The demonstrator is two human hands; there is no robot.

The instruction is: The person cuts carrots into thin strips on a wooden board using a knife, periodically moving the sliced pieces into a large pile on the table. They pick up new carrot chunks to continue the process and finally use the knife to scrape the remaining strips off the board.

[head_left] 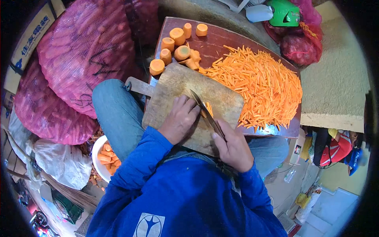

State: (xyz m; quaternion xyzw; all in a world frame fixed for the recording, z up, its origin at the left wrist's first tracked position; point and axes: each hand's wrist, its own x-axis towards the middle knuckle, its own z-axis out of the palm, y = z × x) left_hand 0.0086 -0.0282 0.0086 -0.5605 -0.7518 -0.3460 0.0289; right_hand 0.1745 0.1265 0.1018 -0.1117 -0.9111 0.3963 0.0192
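My right hand [236,149] grips a kitchen knife [206,110], its blade slanting across a worn wooden cutting board [166,94]. A few cut carrot sticks [209,108] lie against the blade. Left of the blade, my left hand [181,118] rests on the board with its fingers curled under; whatever is beneath them is hidden. To the right of the board spreads a large heap of carrot strips [260,87]. Several thick carrot chunks [177,36] stand beyond the board's far left edge.
The board sits partly on a dark red low table [215,43]. Pink mesh sacks [87,51] of carrots crowd the left. A white bucket [96,158] with peeled carrots stands beside my left knee. A green container [284,14] and a pink bag [302,47] are at the far right.
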